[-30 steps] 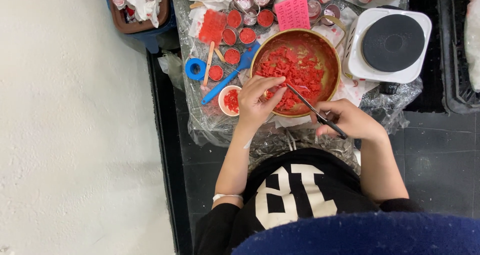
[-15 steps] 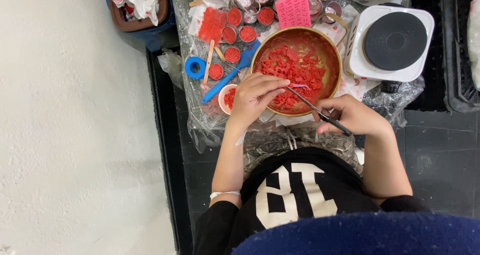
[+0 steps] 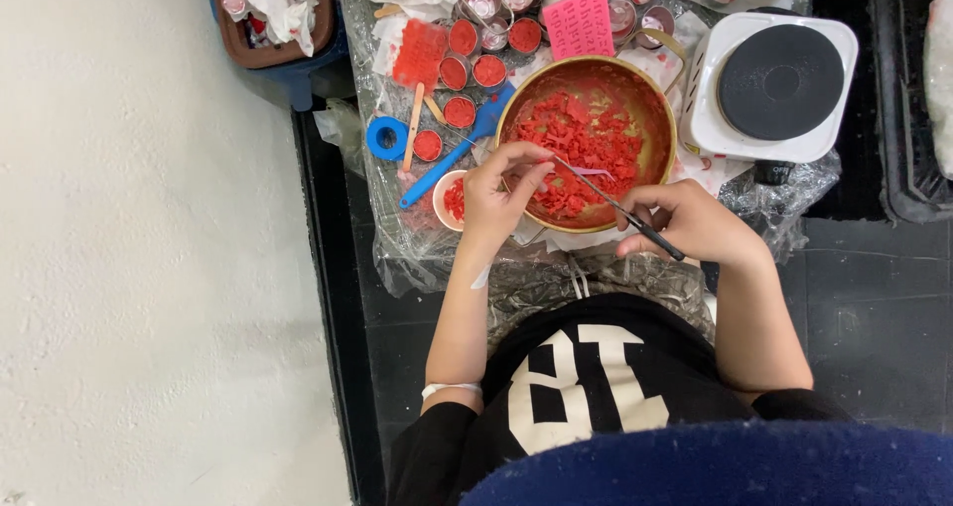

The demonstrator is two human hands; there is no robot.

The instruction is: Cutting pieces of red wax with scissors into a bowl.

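Pinched between the thumb and fingers of the right hand is a slim dark-handled metal tool, fingers closed round its handle at about four o'clock from the bowl, with the thin shaft running up toward ten o'clock so that its tip meets the left hand over the bowl's near-left rim; the left hand has its fingers curled shut on a small pale pink scrap at the tool's tip, though how much of it sits inside the fingers cannot be told. Both hands hang over the near edge of a round metal bowl whose inside is smeared red and heaped with broken red chunks. Just beside the left hand, at nine o'clock from the bowl, stands a small cup with red filling, and a blue spatula lies slanting from the bowl's left rim down toward eight o'clock. Farther at ten o'clock sit several little round tins filled with red, a blue roll of tape and a wooden stick. At twelve o'clock a pink perforated sheet lies touching the bowl's far rim. At three o'clock, close beside the bowl, is a white hot plate with a black round top. Clear plastic sheeting covers the table under all of it
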